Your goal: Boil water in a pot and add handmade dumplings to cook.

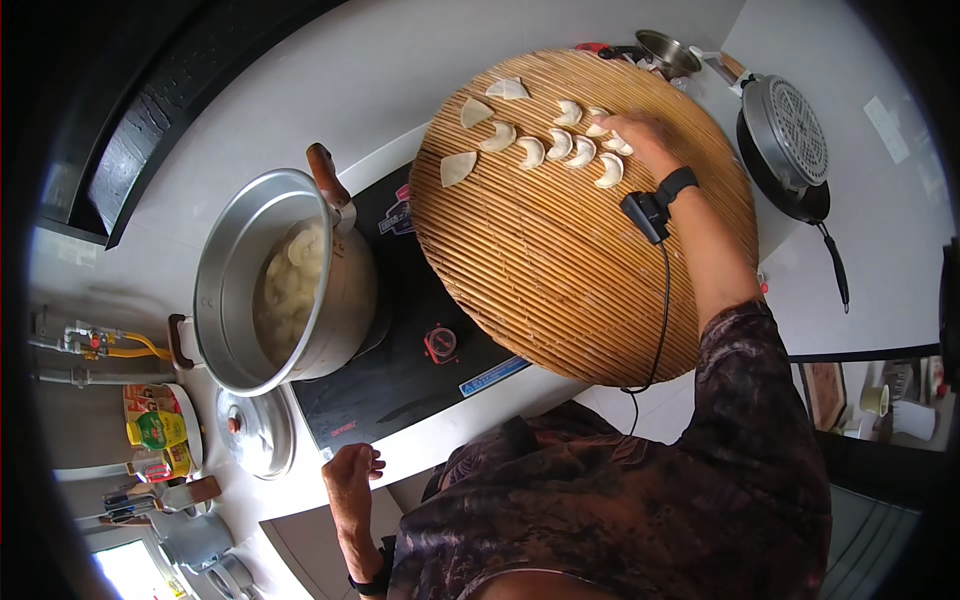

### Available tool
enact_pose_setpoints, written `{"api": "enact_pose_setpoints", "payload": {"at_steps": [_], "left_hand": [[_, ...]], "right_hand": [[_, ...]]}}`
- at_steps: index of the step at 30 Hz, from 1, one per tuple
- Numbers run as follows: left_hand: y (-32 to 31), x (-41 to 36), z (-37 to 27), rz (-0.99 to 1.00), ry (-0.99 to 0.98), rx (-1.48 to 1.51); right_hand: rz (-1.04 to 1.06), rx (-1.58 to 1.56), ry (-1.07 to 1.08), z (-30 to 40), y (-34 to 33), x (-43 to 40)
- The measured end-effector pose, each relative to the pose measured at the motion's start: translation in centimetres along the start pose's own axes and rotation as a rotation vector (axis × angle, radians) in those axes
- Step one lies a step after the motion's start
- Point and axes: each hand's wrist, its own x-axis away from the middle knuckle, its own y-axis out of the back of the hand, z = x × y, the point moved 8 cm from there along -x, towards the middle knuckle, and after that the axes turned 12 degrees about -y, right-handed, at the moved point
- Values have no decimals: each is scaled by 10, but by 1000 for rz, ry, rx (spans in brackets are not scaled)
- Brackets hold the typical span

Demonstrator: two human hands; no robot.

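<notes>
A round bamboo tray point(525, 247) lies over the right part of the black cooktop point(405, 390). Across its far part are several crescent dumplings point(532, 152) and several folded wrappers or flat dough pieces point(458, 169). My right hand point(634, 135) reaches over the tray, its fingertips touching the dumplings at the right end of the rows; its grip is partly hidden. To the left stands a deep metal pot point(262, 187) with dumplings point(289, 285) in cloudy liquid. My left hand point(352, 469), fingers curled, hangs by the counter's near edge; no object shows in it.
A metal pot lid point(259, 442) lies left of the cooktop, near bottles point(161, 430) and kitchen tools point(142, 504). A red-rimmed knob or timer point(441, 343) sits on the cooktop. Pans and a perforated steamer insert point(799, 131) hang at the right wall.
</notes>
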Motion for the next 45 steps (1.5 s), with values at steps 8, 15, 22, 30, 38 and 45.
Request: {"api": "enact_pose_setpoints", "payload": {"at_steps": [8,15,22,30,38,45], "left_hand": [[5,1,25,-14,38,25],[2,3,48,-15,66,9],[-5,2,51,3,54,-51],[3,3,67,-37,32,-81],[3,3,68,-56,29,-108],[3,5,83,-55,52,-92]], "right_hand": [[-283,295,80,47,0,39],[-335,151,42,62,-19,58],[-143,256,126,80,-31,61],[-272,280,-81,78,-11,62],[-237,13,68,28,0,-1],[-121,-195,284,34,-2,33]]}}
